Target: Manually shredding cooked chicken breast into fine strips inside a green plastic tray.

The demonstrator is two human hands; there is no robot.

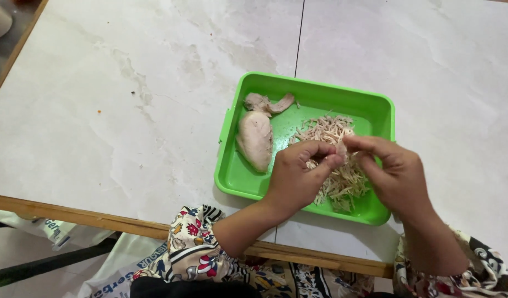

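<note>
Under my fingers I see a glossy green plastic tray (375,107), smooth-walled. Just below my fingertips lies dry, fibrous shredded meat (342,185); left of them, a smooth, moist-looking pale chicken piece (255,138). Beyond, the marble-look tabletop (127,110) is polished, edged in wood.

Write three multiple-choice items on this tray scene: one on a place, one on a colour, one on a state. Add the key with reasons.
1. Where in the tray does the whole chicken piece lie?
A. on its left side
B. on its right side
C. outside it

2. What colour is the tray?
A. blue
B. green
C. white

3. What are the left hand and right hand doing?
A. resting flat on the table
B. pinching a small bit of meat together
C. lifting the tray

Key:
1 A, since the piece sits by the left wall, with the shredded chicken to its right.
2 B, its rim and floor are bright green.
3 B, both hands' fingertips meet on the bit above the shreds.
</note>
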